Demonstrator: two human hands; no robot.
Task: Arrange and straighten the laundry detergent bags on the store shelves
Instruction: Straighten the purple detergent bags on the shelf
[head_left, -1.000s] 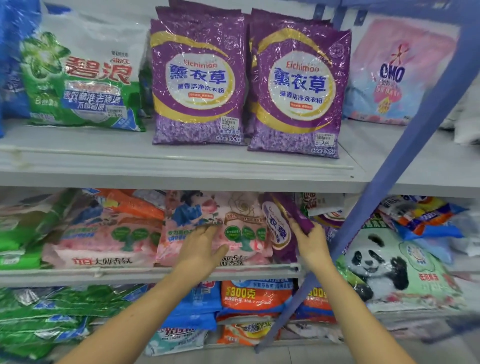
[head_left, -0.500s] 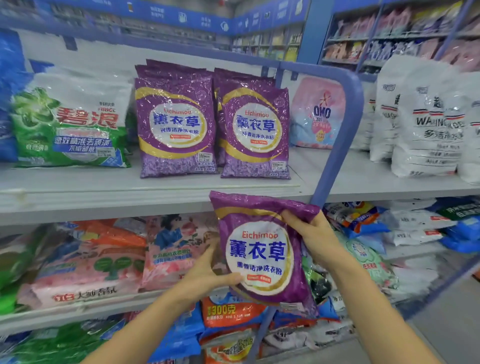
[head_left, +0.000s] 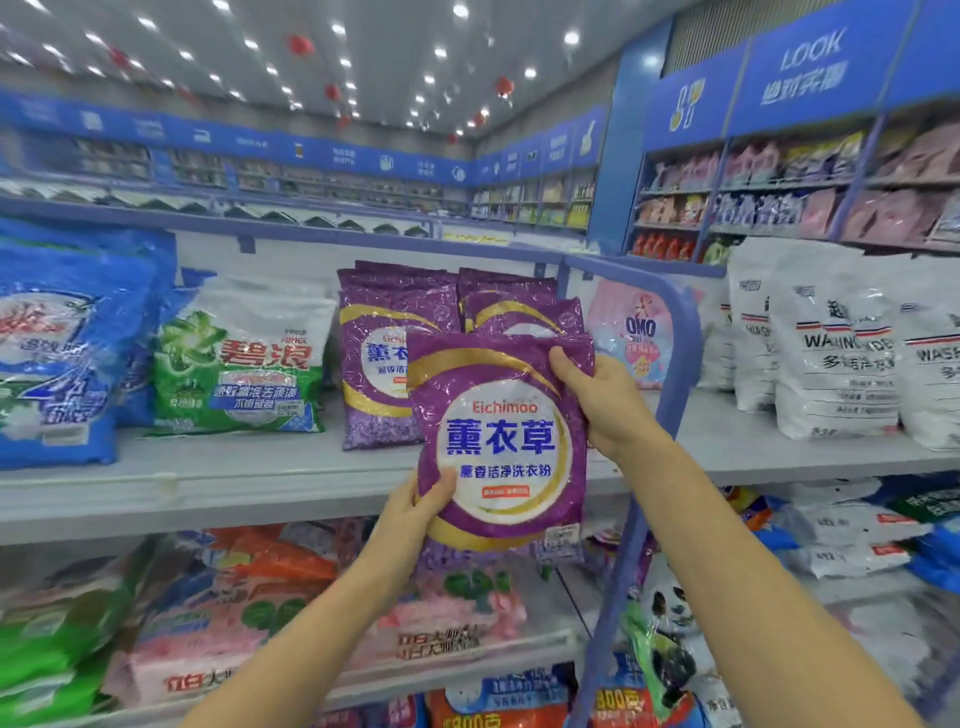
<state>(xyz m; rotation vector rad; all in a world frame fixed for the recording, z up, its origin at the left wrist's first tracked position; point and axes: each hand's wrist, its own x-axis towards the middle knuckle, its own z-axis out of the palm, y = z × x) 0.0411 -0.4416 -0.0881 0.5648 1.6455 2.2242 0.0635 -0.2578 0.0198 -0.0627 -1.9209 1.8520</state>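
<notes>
My left hand (head_left: 415, 512) pinches the purple bag (head_left: 501, 441) at its lower left edge; my right hand (head_left: 602, 400) grips its top right corner. I see the bag held upright in front of the purple stacks (head_left: 384, 332) on the upper shelf (head_left: 208, 483). A green bag (head_left: 244, 364) stands to their left, a pink bag (head_left: 636, 332) to their right, beside the blue post (head_left: 680, 353).

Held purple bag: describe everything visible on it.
The purple bag is glossy crinkled plastic with a gold swirl, a white round panel with blue characters and red "Eichimoo", and a sticker at lower right. It is upright, front to the camera, in front of matching bags on the shelf. The left hand grips its lower left edge, the right hand its upper right corner.
</notes>
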